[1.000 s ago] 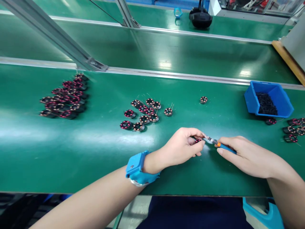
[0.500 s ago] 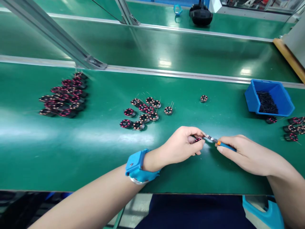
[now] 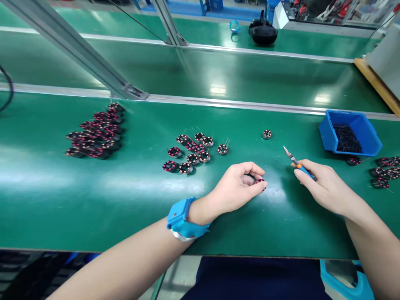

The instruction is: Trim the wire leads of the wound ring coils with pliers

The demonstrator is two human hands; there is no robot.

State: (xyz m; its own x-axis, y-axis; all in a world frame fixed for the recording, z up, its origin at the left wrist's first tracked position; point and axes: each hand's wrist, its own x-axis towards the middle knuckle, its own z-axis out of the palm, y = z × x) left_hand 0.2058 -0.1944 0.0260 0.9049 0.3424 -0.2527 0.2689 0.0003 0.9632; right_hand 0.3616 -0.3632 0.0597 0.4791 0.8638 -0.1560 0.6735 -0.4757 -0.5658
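Observation:
My left hand [image 3: 239, 185] is closed around a small ring-shaped wound coil [image 3: 260, 181] with pink marks; fingers cover most of it. A blue band sits on that wrist. To its right, my right hand [image 3: 323, 183] grips wire cutters [image 3: 293, 157] by their blue and orange handle. The cutters' tips point up and left, apart from the coil. A single coil [image 3: 266, 134] rests on the green table beyond both hands. Several more coils [image 3: 193, 158] form a loose group left of my left hand, some with thin wire ends sticking up.
A dense cluster of coils [image 3: 93, 137] lies at the left. On the right stands a blue bin [image 3: 371, 133] holding small black pieces, with several coils [image 3: 379, 171] near it. A metal post [image 3: 90, 58] slants down to the rail behind the table.
The wire cutters have moved away from the coil, up and to the right, with my right hand. My left hand still holds the coil in about the same place. The view has tilted slightly.

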